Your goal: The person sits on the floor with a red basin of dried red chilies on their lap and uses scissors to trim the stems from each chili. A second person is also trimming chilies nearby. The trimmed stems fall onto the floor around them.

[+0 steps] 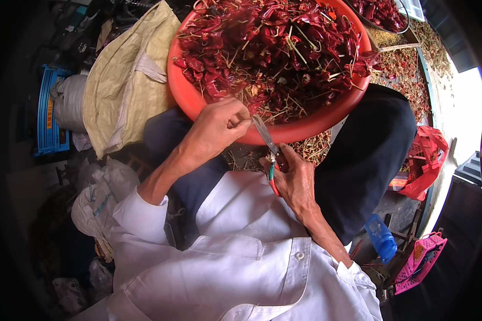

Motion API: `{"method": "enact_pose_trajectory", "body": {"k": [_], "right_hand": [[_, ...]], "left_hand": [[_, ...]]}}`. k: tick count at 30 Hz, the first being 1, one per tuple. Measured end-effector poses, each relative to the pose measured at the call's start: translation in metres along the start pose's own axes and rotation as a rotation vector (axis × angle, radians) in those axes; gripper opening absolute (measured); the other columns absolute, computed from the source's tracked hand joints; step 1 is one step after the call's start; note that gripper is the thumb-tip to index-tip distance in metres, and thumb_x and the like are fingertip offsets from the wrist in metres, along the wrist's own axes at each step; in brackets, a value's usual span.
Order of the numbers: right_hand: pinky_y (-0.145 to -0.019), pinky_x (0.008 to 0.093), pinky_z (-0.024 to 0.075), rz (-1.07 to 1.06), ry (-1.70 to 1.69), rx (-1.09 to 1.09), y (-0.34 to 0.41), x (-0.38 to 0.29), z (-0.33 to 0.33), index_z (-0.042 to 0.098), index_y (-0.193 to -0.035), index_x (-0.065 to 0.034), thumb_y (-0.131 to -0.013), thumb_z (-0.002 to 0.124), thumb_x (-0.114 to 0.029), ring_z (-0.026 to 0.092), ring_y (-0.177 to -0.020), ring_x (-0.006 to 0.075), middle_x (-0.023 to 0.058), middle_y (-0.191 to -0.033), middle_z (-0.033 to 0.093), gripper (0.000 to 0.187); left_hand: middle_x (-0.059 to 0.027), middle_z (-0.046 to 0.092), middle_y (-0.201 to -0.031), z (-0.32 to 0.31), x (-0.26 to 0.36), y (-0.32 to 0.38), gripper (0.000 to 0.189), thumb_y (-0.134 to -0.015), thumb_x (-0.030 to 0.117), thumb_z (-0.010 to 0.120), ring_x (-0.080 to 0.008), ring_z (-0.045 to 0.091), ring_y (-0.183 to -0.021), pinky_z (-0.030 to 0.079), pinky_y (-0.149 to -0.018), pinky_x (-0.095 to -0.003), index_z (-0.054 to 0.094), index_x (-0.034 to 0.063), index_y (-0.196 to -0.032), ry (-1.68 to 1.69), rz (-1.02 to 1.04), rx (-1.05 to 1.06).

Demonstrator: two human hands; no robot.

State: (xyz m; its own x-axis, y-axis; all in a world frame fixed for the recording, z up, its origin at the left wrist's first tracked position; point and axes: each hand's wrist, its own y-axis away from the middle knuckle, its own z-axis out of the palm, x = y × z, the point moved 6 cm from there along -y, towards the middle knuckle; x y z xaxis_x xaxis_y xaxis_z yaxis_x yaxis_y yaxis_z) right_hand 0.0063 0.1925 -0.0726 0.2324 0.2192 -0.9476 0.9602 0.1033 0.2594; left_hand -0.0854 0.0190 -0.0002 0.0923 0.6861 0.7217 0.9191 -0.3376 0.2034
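Observation:
A red plastic tub (305,130), heaped with dried red chili peppers (273,44) and pale stems, stands before me between my knees. My right hand (295,176) grips a pair of scissors (266,135) with red and green handles, blades pointing up and left to the tub's near rim. Just left of the blade tips is my left hand (223,122), its thumb and fingers pinched together over that rim. Whether something small is held in the pinch is too unclear to tell.
To the left are a yellow woven sack (124,88), a blue crate (50,112) and white plastic bags (100,200). Cut stems (315,148) litter the floor beneath the tub. A red bag (427,164), a blue plastic bottle (379,236) and a pink basket (419,263) lie at right.

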Motion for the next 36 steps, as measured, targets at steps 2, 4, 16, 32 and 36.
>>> {"method": "enact_pose_trajectory", "body": {"k": [2, 4, 16, 32, 36], "right_hand": [[-0.052, 0.0303, 0.0414, -0.033, 0.027, 0.010, 0.000, 0.002, 0.000, 0.069, -0.112, 0.0040, -0.090, 0.082, -0.018, 0.044, -0.056, 0.0101, 0.0067, -0.061, 0.054, 0.034], [-0.051, 0.0305, 0.0402, -0.096, 0.076, 0.037, -0.001, 0.001, -0.001, 0.069, -0.111, 0.0036, -0.090, 0.082, -0.017, 0.042, -0.056, 0.0104, 0.0068, -0.061, 0.051, 0.032], [-0.054, 0.0269, 0.0411, 0.143, -0.108, -0.136, 0.003, 0.011, 0.003, 0.073, -0.112, 0.0042, -0.090, 0.081, -0.017, 0.046, -0.059, 0.0056, -0.0004, -0.063, 0.055, 0.031], [-0.046, 0.0217, 0.0351, 0.507, -1.082, -0.465, 0.016, 0.031, 0.032, 0.070, -0.114, 0.0024, -0.097, 0.075, -0.024, 0.048, -0.051, 0.0052, 0.0019, -0.074, 0.067, 0.032], [-0.045, 0.0227, 0.0325, 0.503, -1.298, -0.561, 0.018, 0.034, 0.040, 0.066, -0.119, 0.0043, -0.101, 0.067, -0.026, 0.042, -0.049, 0.0055, -0.0004, -0.069, 0.062, 0.035]], "left_hand": [[-0.0078, 0.067, -0.092, 0.000, 0.003, 0.004, 0.010, -0.093, 0.002, 0.071, -0.0117, 0.068, -0.079, 0.054, -0.068, -0.0273, 0.065, -0.0043, -0.098, -0.009, -0.001, -0.015], [-0.0078, 0.067, -0.092, 0.000, 0.005, 0.007, 0.011, -0.092, 0.002, 0.072, -0.0120, 0.069, -0.079, 0.054, -0.068, -0.0273, 0.065, -0.0043, -0.097, -0.007, 0.025, -0.027], [-0.0164, 0.071, -0.078, 0.006, -0.004, 0.013, 0.018, -0.097, 0.011, 0.070, -0.0199, 0.074, -0.070, 0.056, -0.064, -0.0344, 0.069, -0.0029, -0.108, 0.012, -0.082, -0.142], [-0.0159, 0.076, -0.101, 0.053, -0.037, 0.018, 0.023, -0.103, 0.001, 0.062, -0.0239, 0.077, -0.091, 0.066, -0.078, -0.0346, 0.065, -0.0083, -0.123, 0.572, 0.005, 0.185], [-0.0143, 0.076, -0.103, 0.064, -0.049, 0.017, 0.022, -0.103, 0.005, 0.063, -0.0221, 0.077, -0.091, 0.065, -0.080, -0.0341, 0.067, -0.0043, -0.123, 0.771, -0.091, 0.188]]}}
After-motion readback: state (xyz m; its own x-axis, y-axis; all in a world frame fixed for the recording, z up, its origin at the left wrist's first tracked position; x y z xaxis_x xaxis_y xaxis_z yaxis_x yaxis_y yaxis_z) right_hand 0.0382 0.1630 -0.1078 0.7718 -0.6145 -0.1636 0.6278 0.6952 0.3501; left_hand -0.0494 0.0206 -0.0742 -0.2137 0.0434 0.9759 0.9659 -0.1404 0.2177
